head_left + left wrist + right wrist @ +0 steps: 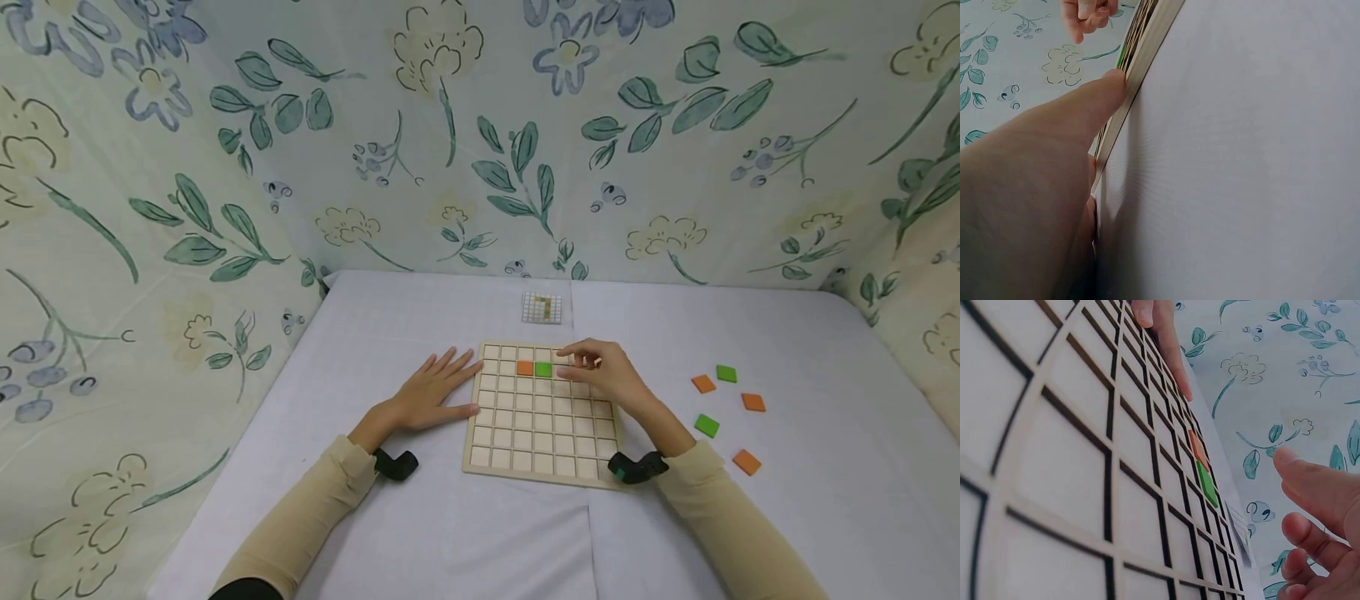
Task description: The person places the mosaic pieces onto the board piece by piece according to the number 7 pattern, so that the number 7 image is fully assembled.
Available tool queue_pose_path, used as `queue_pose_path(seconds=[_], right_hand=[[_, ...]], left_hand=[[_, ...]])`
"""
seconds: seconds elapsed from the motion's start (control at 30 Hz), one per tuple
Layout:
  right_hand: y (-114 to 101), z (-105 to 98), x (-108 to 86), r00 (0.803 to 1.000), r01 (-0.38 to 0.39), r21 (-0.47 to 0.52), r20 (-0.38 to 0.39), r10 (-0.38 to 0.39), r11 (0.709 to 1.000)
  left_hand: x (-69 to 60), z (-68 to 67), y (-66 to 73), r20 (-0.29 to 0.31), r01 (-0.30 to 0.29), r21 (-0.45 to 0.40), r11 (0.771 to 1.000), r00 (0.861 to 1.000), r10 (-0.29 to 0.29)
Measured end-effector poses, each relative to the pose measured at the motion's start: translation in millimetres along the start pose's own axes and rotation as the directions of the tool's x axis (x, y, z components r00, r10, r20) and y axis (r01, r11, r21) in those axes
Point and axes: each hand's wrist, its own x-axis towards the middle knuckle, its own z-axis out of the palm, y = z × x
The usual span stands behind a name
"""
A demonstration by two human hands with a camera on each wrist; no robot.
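Note:
A wooden grid board [525, 426] lies on the white cloth, with an orange square tile [525, 368] and a green square tile [543, 370] side by side in its cells near the far edge. My left hand [429, 393] rests with spread fingers at the board's left side. Its thumb touches the wooden edge [1137, 84] in the left wrist view. Just right of the green tile, my right hand [606, 368] hovers over the board's far right part. In the right wrist view its thumb [1310, 484] stands apart from the bent fingers, and nothing shows between them.
Loose orange tiles [753, 402] and green tiles [707, 426] lie scattered on the cloth at the right. Behind the board is a small card with a printed grid [542, 307]. Floral fabric [450, 200] hangs beyond the table's far edge.

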Motion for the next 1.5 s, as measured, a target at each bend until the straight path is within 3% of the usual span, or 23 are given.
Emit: queue_pose_path(seconds=[0.53, 0.73, 0.97, 1.07, 1.33, 1.5], right_hand=[[5, -43, -49.5, 0.996, 0.007, -0.083, -0.088, -0.014, 0.997], [8, -60, -71.4, 0.989, -0.023, -0.136, -0.145, 0.003, 0.99], [15, -84, -99.0, 0.982, -0.03, -0.14, -0.188, 0.003, 0.99], [22, -93, -110.1, 0.976, -0.037, -0.158, -0.219, 0.001, 0.987], [39, -110, -145.3, 0.95, -0.146, -0.115, -0.294, 0.106, 0.983], [50, -116, -163.8, 0.921, -0.232, -0.123, -0.347, 0.177, 0.965]], left_hand=[[0.7, 2.6, -2.9, 0.014, 0.016, 0.012, 1.0, 1.0, -0.016], [1.7, 3.4, -4.2, 0.031, 0.028, 0.015, 0.999, 0.999, -0.029], [1.8, 4.9, -4.7, 0.023, 0.027, 0.02, 0.999, 0.999, -0.027], [1.6, 4.8, -4.3, 0.013, 0.023, 0.018, 1.0, 1.0, -0.023], [1.5, 2.5, -2.7, 0.013, 0.014, 0.007, 1.0, 1.0, -0.014], [1.1, 3.3, -3.2, 0.013, 0.012, 0.015, 1.0, 1.0, -0.013]])
